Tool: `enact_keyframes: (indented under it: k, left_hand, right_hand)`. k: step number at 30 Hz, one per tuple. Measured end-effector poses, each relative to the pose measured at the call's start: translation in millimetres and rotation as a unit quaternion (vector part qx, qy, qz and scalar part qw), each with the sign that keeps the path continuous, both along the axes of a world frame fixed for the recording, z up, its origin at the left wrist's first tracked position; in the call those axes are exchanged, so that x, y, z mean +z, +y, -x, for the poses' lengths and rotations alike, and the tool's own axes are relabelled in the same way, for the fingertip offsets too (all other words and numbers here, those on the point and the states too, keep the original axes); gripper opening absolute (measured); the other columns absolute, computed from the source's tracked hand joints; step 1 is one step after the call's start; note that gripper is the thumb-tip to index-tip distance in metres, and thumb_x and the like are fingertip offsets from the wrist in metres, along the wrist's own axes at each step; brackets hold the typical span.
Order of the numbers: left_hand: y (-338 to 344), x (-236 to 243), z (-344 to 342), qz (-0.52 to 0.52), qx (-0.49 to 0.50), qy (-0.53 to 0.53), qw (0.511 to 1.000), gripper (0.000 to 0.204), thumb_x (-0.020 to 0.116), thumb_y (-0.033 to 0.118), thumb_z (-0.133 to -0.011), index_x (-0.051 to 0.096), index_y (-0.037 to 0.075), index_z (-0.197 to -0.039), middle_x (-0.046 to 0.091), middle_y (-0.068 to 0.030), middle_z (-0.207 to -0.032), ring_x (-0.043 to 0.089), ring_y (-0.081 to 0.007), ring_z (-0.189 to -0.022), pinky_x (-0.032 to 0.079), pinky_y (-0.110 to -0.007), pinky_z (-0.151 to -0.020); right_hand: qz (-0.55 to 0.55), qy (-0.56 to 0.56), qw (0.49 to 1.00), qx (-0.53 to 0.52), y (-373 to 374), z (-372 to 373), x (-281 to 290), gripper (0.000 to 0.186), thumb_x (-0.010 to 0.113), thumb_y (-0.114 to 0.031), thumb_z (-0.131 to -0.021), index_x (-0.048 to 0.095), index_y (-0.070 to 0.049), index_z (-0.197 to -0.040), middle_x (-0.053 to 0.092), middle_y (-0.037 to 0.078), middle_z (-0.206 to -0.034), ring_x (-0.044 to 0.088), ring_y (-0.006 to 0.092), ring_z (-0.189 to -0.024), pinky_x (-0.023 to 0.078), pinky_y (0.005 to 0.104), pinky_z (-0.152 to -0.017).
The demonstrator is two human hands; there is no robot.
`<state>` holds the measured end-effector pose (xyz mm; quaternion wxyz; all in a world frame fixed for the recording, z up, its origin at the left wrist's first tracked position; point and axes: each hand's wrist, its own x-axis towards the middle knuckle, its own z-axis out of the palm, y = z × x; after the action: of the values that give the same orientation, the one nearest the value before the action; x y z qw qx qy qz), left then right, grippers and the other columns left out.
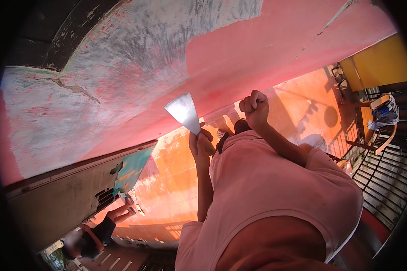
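Observation:
My left hand (201,142) grips a putty knife, its wide metal blade (183,111) angled up in front of the wall (221,54). That wall is pink with a large streaky grey-white patch (113,49) and a crack (77,88) at the left. My right hand (255,106) is closed in a fist to the right of the blade, near the pink surface; whatever it may hold is hidden. Below both hands are my pink top and, partly hidden by it, my feet on the orange floor.
At lower left another person (101,235) in dark clothes is beside a worn panel (68,203) with a teal section (133,165). At right stand a wooden chair (382,140) with cloth on it, a yellow panel (377,58) and metal bars (384,180). Sunlit orange floor (163,198) lies below.

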<state>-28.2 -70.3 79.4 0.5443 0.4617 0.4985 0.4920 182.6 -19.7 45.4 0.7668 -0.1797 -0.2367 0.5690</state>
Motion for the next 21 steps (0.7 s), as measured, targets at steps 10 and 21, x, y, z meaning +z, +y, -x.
enact_keyframes:
  k: [10,21]
  left_hand:
    - [-5.5,25.1,-48.8,0.026,-0.005,-0.072,0.997,0.032,0.036,0.016,-0.104,0.039,0.004,-0.134,0.05,-0.0059,-0.105,0.051,-0.0135,-0.1,0.041,-0.031,-0.094]
    - [-22.2,16.8,-86.3,0.105,0.021,0.15,0.983,0.041,0.036,0.027,-0.106,0.037,-0.001,-0.137,0.043,-0.0104,-0.118,0.043,-0.0178,-0.11,0.041,-0.033,-0.09]
  right_hand:
    - [0.068,-0.353,0.865,0.35,-8.9,17.2,12.8,0.032,0.05,-0.031,-0.103,0.051,-0.009,-0.126,0.056,0.005,-0.106,0.056,0.0154,-0.093,0.044,0.0307,-0.086]
    - [0.099,-0.287,0.884,0.355,-43.0,12.3,-0.4,0.04,0.046,-0.031,-0.105,0.05,-0.004,-0.134,0.058,0.0,-0.093,0.051,0.0043,-0.073,0.041,0.0213,-0.062]
